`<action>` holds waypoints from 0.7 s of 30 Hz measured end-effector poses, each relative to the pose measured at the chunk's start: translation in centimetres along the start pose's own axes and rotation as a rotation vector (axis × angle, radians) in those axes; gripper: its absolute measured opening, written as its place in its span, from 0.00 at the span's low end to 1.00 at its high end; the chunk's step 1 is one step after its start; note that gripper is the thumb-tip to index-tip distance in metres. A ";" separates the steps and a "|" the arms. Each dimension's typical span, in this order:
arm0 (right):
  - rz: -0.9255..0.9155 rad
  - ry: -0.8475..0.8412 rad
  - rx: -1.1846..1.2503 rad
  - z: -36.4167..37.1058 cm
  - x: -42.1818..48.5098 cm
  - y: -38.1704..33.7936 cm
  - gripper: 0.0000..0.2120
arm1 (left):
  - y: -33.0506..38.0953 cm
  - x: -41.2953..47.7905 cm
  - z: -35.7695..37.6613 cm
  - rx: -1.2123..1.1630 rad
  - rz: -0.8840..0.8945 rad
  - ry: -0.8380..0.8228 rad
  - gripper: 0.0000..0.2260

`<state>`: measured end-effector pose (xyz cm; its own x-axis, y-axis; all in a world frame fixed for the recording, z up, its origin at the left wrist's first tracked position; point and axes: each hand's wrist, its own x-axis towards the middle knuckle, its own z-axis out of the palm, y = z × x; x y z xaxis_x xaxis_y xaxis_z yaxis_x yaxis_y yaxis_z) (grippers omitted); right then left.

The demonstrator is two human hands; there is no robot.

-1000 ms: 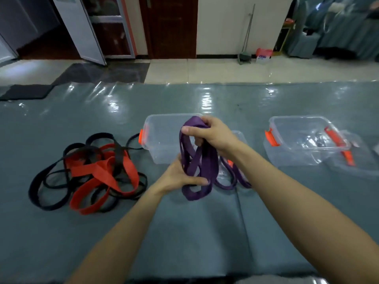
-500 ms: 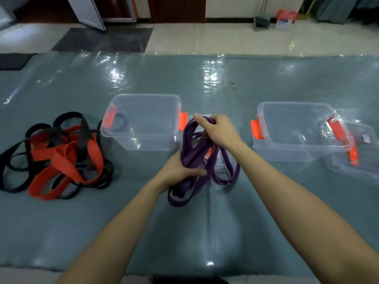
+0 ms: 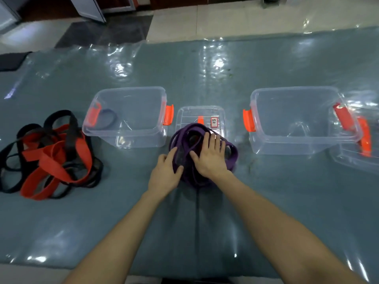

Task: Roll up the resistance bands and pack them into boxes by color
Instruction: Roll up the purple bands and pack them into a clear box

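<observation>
The purple band (image 3: 185, 133), held up in both hands a second ago, now lies coiled on the surface (image 3: 205, 222) between the 2 boxes (image 3: 139, 140), the right hand (image 3: 211, 158) pressing it flat with spread fingers (image 3: 214, 140) and the left hand (image 3: 164, 177) curled round its edge, so rolling looks nearly done.

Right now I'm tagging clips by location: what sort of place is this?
Probably an indoor workroom set up for sorting: a long table under glossy plastic sheeting, clear storage boxes with orange latches set out in a row, and tiled floor beyond the far edge.
</observation>
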<state>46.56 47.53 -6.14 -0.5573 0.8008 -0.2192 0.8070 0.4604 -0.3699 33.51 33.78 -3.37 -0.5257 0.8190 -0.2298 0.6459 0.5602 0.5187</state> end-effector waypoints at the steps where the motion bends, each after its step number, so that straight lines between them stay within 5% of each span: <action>1: -0.003 0.004 -0.007 -0.2 -0.1 0.0 0.44 | 0.1 -0.2 -0.1 0.029 0.009 -0.008 0.32; 7: -0.075 0.069 -0.119 -4.9 -2.4 0.2 0.33 | -0.6 -1.2 -2.8 0.068 0.080 -0.069 0.29; 10: -0.186 0.165 -0.220 -7.0 -5.1 -1.1 0.17 | -1.5 -2.7 -5.4 0.145 0.193 -0.014 0.19; 13: -0.314 0.185 -0.179 -6.8 -7.9 -4.3 0.11 | -3.9 -4.8 -8.1 0.290 0.252 0.125 0.12; 21: -0.545 -0.046 -0.247 1.7 -9.8 -16.3 0.08 | -18.0 -9.8 -15.5 0.491 0.087 0.250 0.10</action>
<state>38.54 31.57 0.53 -0.9071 0.4095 -0.0975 0.4209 0.8799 -0.2203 18.45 13.73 2.31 -0.5357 0.8439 0.0298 0.8434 0.5330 0.0683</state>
